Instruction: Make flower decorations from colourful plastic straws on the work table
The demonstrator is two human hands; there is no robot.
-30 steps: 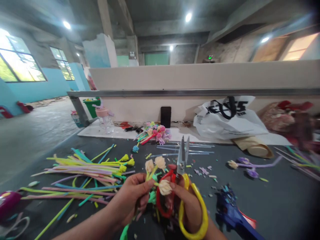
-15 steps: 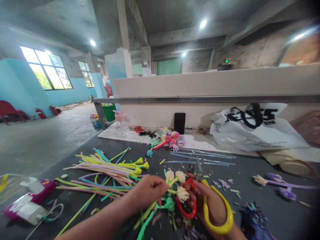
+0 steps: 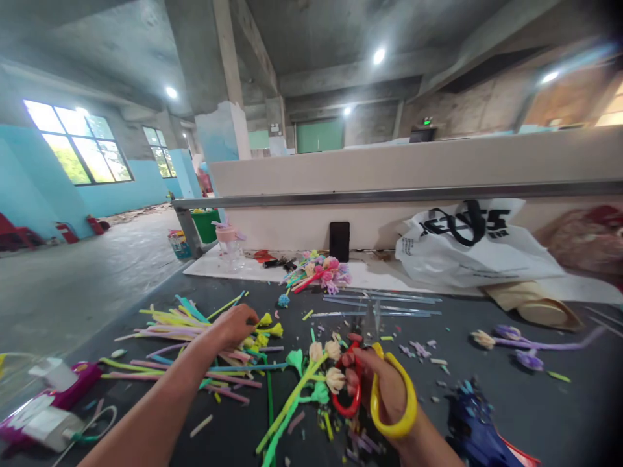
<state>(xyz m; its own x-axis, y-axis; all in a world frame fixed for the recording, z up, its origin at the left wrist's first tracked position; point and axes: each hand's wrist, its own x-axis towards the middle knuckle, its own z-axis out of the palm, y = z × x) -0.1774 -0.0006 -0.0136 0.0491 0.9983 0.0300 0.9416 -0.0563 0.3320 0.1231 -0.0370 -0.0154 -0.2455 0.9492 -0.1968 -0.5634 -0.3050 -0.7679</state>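
My left hand [image 3: 237, 326] is over a pile of coloured pipe cleaners [image 3: 182, 324], beside several yellow pipe-cleaner flowers [image 3: 263, 334]. Its fingers bend down and their tips are hidden, so its grip is unclear. Scissors with red and yellow handles [image 3: 406, 415] are in my right hand [image 3: 377, 379], blades pointing away from me. Just left of them lies a pipe-cleaner flower [image 3: 296, 392] with a yellow-green stem and several cream buds [image 3: 335, 380]. A green pipe-cleaner flower [image 3: 318, 393] with a twisted green stem lies against it.
Clear plastic sticks [image 3: 384, 305] and a finished bunch of flowers [image 3: 324, 271] lie farther back. A black phone [image 3: 339, 241] leans upright near a white bag [image 3: 467, 250]. Purple flowers [image 3: 529, 359] and a dark blue object [image 3: 479, 421] are at right; chargers [image 3: 56, 415] lie at left.
My left hand has let go of the cream-budded flower and moved left and away to the pile. The flower now lies on the table. My right hand still holds the scissors.
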